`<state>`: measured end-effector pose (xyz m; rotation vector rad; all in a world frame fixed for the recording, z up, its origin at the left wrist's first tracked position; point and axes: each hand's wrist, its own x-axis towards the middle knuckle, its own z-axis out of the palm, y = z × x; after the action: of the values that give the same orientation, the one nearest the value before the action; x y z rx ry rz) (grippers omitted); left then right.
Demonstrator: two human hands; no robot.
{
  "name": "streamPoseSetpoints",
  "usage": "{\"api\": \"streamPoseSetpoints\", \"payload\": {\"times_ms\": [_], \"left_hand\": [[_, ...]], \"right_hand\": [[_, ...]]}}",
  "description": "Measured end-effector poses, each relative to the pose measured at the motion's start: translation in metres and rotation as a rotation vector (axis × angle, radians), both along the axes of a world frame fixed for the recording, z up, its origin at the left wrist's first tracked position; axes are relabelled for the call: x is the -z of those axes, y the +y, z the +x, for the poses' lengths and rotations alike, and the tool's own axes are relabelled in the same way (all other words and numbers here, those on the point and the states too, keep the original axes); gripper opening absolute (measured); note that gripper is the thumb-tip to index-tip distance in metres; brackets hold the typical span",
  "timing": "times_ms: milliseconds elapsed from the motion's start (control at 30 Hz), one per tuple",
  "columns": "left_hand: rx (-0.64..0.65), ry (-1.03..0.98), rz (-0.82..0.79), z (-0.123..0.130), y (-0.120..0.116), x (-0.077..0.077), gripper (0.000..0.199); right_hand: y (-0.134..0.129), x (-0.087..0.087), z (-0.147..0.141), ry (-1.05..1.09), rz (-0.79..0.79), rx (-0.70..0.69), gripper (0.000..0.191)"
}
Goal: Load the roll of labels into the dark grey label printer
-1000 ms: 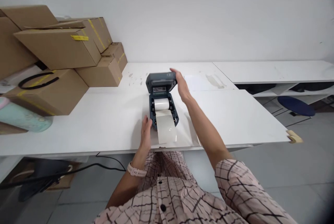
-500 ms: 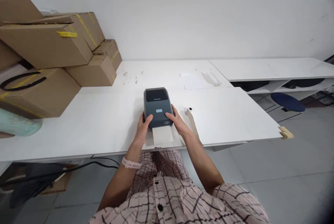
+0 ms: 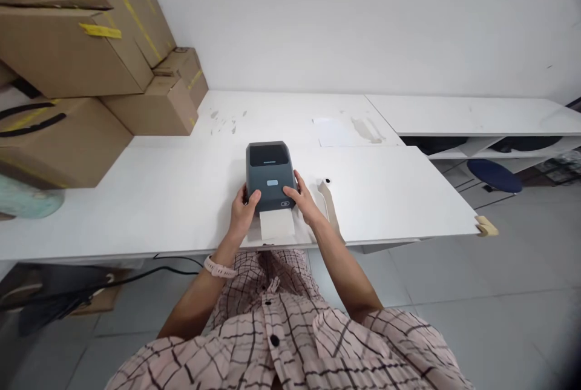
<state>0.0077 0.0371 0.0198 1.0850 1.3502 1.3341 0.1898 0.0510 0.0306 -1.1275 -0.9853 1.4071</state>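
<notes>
A dark grey label printer (image 3: 271,175) with a black window on top sits on the white table near its front edge. A white strip of label paper (image 3: 277,224) sticks out of its front toward me. My left hand (image 3: 242,211) grips the printer's left front side, thumb on the upper edge. On the opposite side my right hand (image 3: 303,199) holds it the same way, thumb over the top and fingers along the side. Right of my right hand lies a small roll of paper (image 3: 327,184) with a loose strip trailing to the table edge.
Cardboard boxes (image 3: 72,51) with yellow tape are stacked at the left, beside a pale green cylinder (image 3: 29,197). A white sheet (image 3: 333,132) lies toward the back of the table (image 3: 399,196). Black cables (image 3: 149,272) hang below; a blue stool (image 3: 494,175) stands right.
The view has shifted, so everything sits slightly higher and mostly further left. Both hands keep their hold on the printer, which shows no clear move on the table.
</notes>
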Motion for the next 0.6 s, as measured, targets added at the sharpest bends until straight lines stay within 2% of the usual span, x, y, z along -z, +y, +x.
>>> {"api": "streamPoseSetpoints", "payload": {"times_ms": [100,167,233,300,367,433,500,600], "left_hand": [[-0.158,0.090,-0.064,0.007,-0.034,0.004,0.075],[-0.206,0.119,-0.098,0.014,-0.058,0.010,0.065],[-0.020,0.049,-0.155,0.021,-0.074,0.012,0.052],[0.123,-0.080,-0.244,0.026,-0.077,0.007,0.051],[0.178,-0.189,-0.290,0.029,-0.072,-0.003,0.050],[0.174,-0.231,-0.287,0.030,-0.067,-0.013,0.050],[0.164,-0.211,-0.279,0.030,-0.067,-0.018,0.051],[0.174,-0.141,-0.278,0.026,-0.075,-0.013,0.051]], "right_hand": [[-0.004,-0.008,-0.001,0.004,-0.009,-0.016,0.105],[-0.007,-0.011,-0.003,0.003,0.007,-0.009,0.102],[-0.009,-0.011,-0.004,-0.010,0.020,-0.004,0.098],[-0.009,-0.009,-0.004,-0.030,0.018,-0.003,0.094],[-0.009,-0.006,-0.005,-0.053,0.019,-0.004,0.091],[-0.009,-0.004,-0.005,-0.118,0.044,0.020,0.087],[-0.012,-0.007,-0.005,-0.301,0.157,0.099,0.083],[-0.019,-0.019,-0.007,-0.737,0.520,0.211,0.067]]}}
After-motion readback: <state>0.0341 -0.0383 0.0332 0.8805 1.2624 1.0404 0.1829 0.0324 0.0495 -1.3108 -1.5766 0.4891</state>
